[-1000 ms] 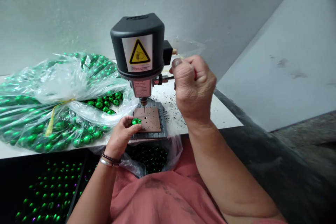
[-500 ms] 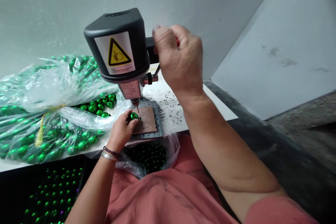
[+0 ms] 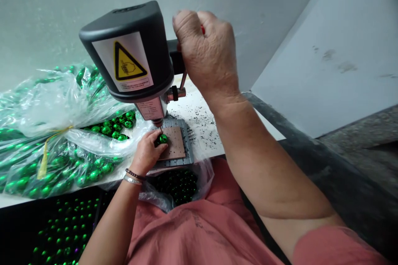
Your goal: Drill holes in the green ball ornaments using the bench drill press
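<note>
So the green ball [image 3: 163, 138] is a shiny little thing, basically mirror-finish metallic green, round, with a bright highlight and some darker reflections on the side you can see. Too small to make out any hole or seam, and part of it's hidden by the fingers. It's sitting at the brown board [image 3: 175, 143] on the drill press's grey base [image 3: 188, 155], right under the drill bit [image 3: 161, 129]; can't tell if the tip is actually touching it. The left hand [image 3: 147, 151] has it pinched between thumb and fingers, coming in from the left. The right hand [image 3: 208, 49] is up beside the black motor housing [image 3: 127, 45], fist wrapped around the lever [image 3: 184, 79], with a bit of red peeking out between the fingers. More balls in the same glossy green [image 3: 107, 129] lie at the mouth of a clear plastic bag [image 3: 56, 101] over on the left, and dark crumbs are scattered across the white tabletop [image 3: 211, 140] behind and right of the base.
</note>
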`<state>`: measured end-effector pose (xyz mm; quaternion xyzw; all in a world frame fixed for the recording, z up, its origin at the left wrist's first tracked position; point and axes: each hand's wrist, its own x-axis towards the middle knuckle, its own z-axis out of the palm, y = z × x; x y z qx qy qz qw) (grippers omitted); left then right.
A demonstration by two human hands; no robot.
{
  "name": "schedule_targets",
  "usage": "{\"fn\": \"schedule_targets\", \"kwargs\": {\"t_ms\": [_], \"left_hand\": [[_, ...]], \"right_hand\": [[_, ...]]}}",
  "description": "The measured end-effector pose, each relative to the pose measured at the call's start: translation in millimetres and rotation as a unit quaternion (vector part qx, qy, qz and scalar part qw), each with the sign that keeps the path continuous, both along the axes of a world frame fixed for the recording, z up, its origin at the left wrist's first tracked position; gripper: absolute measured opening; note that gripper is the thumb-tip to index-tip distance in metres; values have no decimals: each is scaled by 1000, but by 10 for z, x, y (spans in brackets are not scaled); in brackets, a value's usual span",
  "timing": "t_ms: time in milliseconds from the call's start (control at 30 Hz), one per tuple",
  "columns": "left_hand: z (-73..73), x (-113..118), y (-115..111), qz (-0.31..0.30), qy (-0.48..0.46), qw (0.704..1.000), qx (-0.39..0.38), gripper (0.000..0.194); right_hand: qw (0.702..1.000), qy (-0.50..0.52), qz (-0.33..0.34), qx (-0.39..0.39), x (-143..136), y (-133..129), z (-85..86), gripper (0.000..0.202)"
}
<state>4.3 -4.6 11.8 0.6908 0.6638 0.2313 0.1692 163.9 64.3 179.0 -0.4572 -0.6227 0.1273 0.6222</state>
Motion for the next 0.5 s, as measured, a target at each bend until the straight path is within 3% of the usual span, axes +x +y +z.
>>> {"fn": "schedule_targets", "kwargs": {"t_ms": [200, 367, 500], "left_hand": [[-60, 39, -43, -47, -12, 998, 36, 42], [-31, 69, -63, 11, -25, 1000, 12, 39], [42, 57, -40, 2, -5, 1000, -11, 36]], "right_hand": [[1000, 16, 26, -9, 11, -25, -1, 34], [999, 35, 33, -17, -5, -54, 4, 31], [999, 39, 33, -14, -9, -50, -8, 33]]}}
